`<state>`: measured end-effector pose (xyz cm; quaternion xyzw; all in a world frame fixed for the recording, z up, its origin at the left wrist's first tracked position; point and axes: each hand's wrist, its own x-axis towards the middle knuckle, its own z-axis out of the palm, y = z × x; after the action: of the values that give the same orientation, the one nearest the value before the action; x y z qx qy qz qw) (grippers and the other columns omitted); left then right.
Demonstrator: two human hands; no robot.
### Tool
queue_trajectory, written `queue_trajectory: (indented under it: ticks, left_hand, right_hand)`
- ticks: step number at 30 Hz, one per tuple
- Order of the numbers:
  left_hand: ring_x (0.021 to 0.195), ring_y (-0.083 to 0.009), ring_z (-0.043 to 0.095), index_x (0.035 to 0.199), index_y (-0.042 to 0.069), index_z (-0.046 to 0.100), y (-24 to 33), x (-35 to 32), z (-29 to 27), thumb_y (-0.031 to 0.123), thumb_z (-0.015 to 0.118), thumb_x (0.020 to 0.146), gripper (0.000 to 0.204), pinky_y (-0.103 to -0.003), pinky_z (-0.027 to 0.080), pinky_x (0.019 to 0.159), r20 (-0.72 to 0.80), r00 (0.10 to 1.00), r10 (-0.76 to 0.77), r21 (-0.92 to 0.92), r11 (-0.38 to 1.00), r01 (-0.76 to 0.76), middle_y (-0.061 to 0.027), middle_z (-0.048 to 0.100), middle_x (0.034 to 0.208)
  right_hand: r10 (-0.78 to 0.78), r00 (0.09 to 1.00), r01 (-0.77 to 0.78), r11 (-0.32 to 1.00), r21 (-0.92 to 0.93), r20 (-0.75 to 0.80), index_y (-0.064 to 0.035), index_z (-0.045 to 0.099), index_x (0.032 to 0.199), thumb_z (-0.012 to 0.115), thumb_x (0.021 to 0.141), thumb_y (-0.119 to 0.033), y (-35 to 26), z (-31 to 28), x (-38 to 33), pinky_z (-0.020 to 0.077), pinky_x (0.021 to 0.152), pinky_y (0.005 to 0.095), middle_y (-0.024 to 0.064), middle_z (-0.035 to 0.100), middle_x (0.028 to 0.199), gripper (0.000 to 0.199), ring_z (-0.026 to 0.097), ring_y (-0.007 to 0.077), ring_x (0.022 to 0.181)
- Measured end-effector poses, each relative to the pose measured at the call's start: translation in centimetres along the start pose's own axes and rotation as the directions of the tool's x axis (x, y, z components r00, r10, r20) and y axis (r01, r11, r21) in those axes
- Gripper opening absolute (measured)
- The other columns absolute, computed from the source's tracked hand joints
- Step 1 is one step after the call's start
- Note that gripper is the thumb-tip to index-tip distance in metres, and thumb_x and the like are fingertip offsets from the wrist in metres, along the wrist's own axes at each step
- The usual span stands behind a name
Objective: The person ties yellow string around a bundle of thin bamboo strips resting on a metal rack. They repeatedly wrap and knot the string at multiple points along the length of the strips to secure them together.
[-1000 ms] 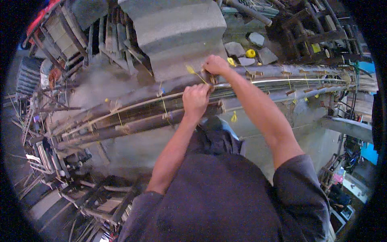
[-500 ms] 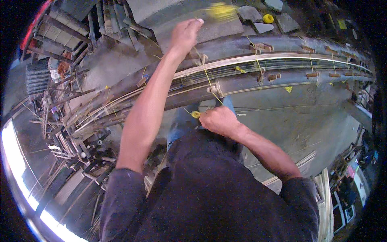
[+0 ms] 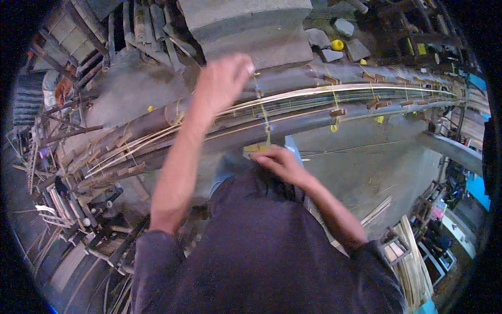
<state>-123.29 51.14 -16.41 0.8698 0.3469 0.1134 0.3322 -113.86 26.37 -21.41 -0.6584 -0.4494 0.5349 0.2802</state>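
A thin yellow cord (image 3: 264, 112) crosses a pair of long, dark, pipe-like poles, the far pole (image 3: 285, 78) and the near pole (image 3: 303, 119). Its near end runs down to my right hand (image 3: 282, 163), whose fingers are closed on it close to my body. Beside those fingertips is a flat yellowish patch (image 3: 254, 149), too blurred to name. My left hand (image 3: 222, 81) is over the far pole, near the cord's far end. Motion smears its fingers, so whether it grips the cord is unclear. Pale thin strips (image 3: 303, 94) lie lengthwise between the poles.
Short wooden wedges (image 3: 339, 112) sit along both poles under other cord ties. Beyond the far pole are a concrete slab (image 3: 256, 44), stones (image 3: 344, 27) and a yellow roll (image 3: 338, 45). Stacked timber (image 3: 78, 209) stands at left; long strips (image 3: 413, 251) lie at lower right.
The view has shifted. My left hand has drawn back toward the poles, and the yellow blur beyond it is gone. My right hand stays near my body on the cord, its fingers now more extended.
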Motion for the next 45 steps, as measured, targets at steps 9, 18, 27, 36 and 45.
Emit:
queue_trajectory:
  ticks: [9, 18, 27, 36, 45]
  left_hand:
    - [0.078, -0.0263, 0.064, 0.089, 0.012, 0.064, -1.6, -7.2, 7.6, 0.026, 0.058, 0.087, 0.015, -0.041, 0.046, 0.068, -0.271, 0.957, 0.102, 0.171, 0.984, -0.056, -0.0071, 0.066, 0.083]
    - [0.07, -0.0311, 0.063, 0.081, 0.01, 0.065, -1.1, -7.4, 6.5, 0.017, 0.066, 0.081, 0.007, -0.041, 0.047, 0.061, -0.35, 0.933, 0.088, 0.197, 0.98, -0.018, -0.0108, 0.065, 0.074]
    - [0.074, -0.0124, 0.062, 0.085, 0.006, 0.067, 3.5, -6.5, 2.1, 0.035, 0.056, 0.096, 0.033, -0.032, 0.047, 0.066, -0.103, 0.985, -0.141, -0.463, 0.883, 0.078, -0.0039, 0.066, 0.075]
    - [0.073, -0.0242, 0.061, 0.086, 0.002, 0.065, -5.9, 5.5, 4.5, 0.043, 0.046, 0.095, 0.046, -0.038, 0.047, 0.071, 0.228, 0.897, -0.378, -0.309, 0.846, 0.434, -0.0105, 0.064, 0.075]
    - [0.103, -0.0227, 0.064, 0.115, 0.003, 0.064, -14.3, -8.0, -11.6, 0.031, 0.053, 0.097, 0.035, -0.032, 0.046, 0.091, -0.116, 0.989, -0.088, -0.28, 0.958, 0.053, -0.0126, 0.069, 0.109]
  right_hand:
    - [-0.636, 0.626, 0.765, 0.389, -0.513, 0.451, -0.006, 0.07, 0.097, 0.061, 0.08, -0.015, -22.8, -4.9, 10.4, 0.0542, 0.079, 0.0454, 0.0172, 0.067, 0.099, 0.021, 0.064, 0.0407, 0.093]
    - [-0.274, 0.961, 0.272, 0.959, -0.075, -0.03, -0.0049, 0.066, 0.093, 0.051, 0.092, -0.034, -9.7, -5.4, 16.8, 0.0524, 0.074, 0.0446, 0.0179, 0.067, 0.082, 0.033, 0.067, 0.0318, 0.079]
    - [-0.688, 0.7, 0.704, 0.62, -0.347, 0.191, -0.0093, 0.062, 0.089, 0.058, 0.079, -0.012, -5.9, -2.3, 2.1, 0.0532, 0.076, 0.0383, 0.0088, 0.06, 0.096, 0.011, 0.06, 0.0269, 0.096]
    - [-0.514, 0.856, 0.37, 0.536, -0.759, 0.054, -0.0113, 0.063, 0.086, 0.061, 0.083, -0.017, -13.1, -14.1, 4.9, 0.0512, 0.064, 0.0422, 0.0104, 0.065, 0.08, 0.006, 0.065, 0.0329, 0.075]
    - [-0.342, 0.936, 0.086, 0.457, -0.885, -0.086, -0.005, 0.066, 0.085, 0.069, 0.081, -0.013, -13.3, -11.8, 8.0, 0.0511, 0.067, 0.0372, 0.0123, 0.066, 0.077, 0.009, 0.064, 0.0315, 0.073]
